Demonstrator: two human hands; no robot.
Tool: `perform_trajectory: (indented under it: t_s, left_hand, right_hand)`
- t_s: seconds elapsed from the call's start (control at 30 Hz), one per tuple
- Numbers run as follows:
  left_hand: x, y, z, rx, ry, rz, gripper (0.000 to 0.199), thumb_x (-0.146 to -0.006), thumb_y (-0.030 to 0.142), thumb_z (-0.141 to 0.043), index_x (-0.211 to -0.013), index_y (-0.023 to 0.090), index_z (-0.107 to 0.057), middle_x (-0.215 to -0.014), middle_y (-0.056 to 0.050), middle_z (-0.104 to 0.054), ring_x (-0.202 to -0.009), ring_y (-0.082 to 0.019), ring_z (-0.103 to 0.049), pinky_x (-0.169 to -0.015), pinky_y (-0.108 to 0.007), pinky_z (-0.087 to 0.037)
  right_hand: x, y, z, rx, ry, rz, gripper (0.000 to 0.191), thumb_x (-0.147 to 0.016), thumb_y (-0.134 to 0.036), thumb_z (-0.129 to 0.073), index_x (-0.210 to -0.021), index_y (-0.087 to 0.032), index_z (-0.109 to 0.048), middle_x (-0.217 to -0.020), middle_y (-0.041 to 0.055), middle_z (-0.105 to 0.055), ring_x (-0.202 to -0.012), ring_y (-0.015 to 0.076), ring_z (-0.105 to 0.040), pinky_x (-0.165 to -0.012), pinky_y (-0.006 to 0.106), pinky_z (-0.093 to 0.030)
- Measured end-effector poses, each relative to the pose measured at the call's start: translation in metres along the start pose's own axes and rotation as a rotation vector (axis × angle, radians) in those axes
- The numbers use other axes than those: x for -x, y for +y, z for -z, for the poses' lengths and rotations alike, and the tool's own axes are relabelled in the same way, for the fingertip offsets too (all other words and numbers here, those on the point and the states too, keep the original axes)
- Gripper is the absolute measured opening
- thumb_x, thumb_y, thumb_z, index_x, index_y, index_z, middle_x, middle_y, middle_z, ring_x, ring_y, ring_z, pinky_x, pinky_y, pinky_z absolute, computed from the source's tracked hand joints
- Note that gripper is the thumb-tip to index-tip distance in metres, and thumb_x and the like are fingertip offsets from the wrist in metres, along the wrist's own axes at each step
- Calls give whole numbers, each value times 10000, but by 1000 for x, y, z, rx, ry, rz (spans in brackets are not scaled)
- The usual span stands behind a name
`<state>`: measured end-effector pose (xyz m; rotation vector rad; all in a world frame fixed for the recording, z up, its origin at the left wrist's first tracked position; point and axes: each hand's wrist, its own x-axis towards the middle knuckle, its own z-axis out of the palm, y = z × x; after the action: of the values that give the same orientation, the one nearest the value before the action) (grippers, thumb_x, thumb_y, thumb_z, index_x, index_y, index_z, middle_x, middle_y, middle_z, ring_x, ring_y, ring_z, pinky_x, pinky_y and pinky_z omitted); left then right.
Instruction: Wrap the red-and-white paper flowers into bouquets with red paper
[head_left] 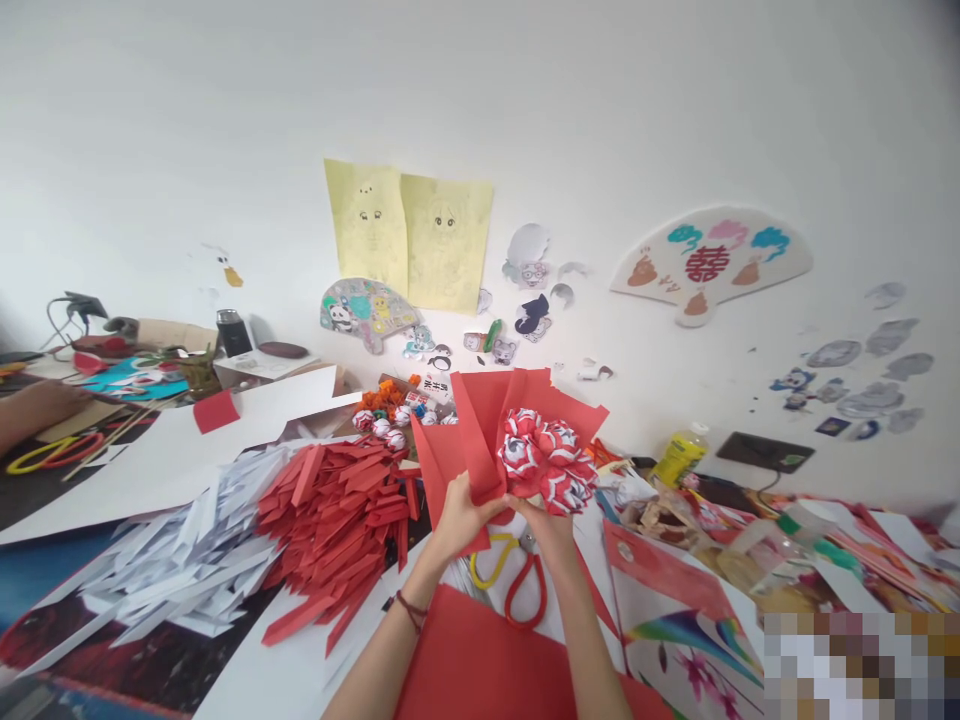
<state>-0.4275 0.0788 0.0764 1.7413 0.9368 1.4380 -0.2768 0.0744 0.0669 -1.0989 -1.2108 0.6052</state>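
Both of my hands hold a bouquet of red-and-white folded paper flowers [553, 455], backed by red wrapping paper [480, 425]. My left hand [463, 515] pinches a fold of this paper at the lower left of the flowers. Close beside it, my right hand [546, 525] is closed around the base of the bouquet, just below the blooms; the stems are hidden. Under my hands lie scissors with one yellow and one red handle loop [527, 592]. A flat red sheet [480, 660] spreads beneath my forearms.
Left of me are piles of red folded strips [341, 520] and white folded strips [187, 555]. Small paper flowers [394, 410] sit behind them. Another person's hand [52, 408] rests at far left by a second pair of scissors [56, 452]. A yellow bottle [681, 455] stands amid clutter at right.
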Motion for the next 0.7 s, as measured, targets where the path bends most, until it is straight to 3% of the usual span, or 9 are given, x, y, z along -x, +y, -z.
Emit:
perform_trajectory:
  t_s: [0.2,0.4,0.7]
  left_hand:
    - [0,3,-2,-18,14,-28,376,-774,360,-664,-1089,157,-636,-1110,-92,-679,-987,-257,-629,-895,-390,-488]
    - [1,-2,-4,-121,42,-30,329,-783,315,-651,-1082,183,-622,-1077,-84,-678,-999,-260,-623,-883,-386,-474]
    - [2,-7,-4,-129,81,-8,444,-757,305,-671,-1171,206,-548,-1108,-88,-667,-1009,-276,-611,-873,-385,-467]
  right_hand:
    - [3,7,-2,4,12,13,383,-600,-388,-774,-899,-176,-668,-849,78,-716,-915,272,-637,-903,479,-476]
    - [-1,5,-4,135,46,80,299,-558,-381,-794,-744,-180,-672,-830,75,-722,-876,279,-640,-975,518,-410]
    - [1,4,-4,234,90,196,308,-591,-386,-793,-807,-187,-700,-843,95,-725,-959,305,-627,-972,518,-414]
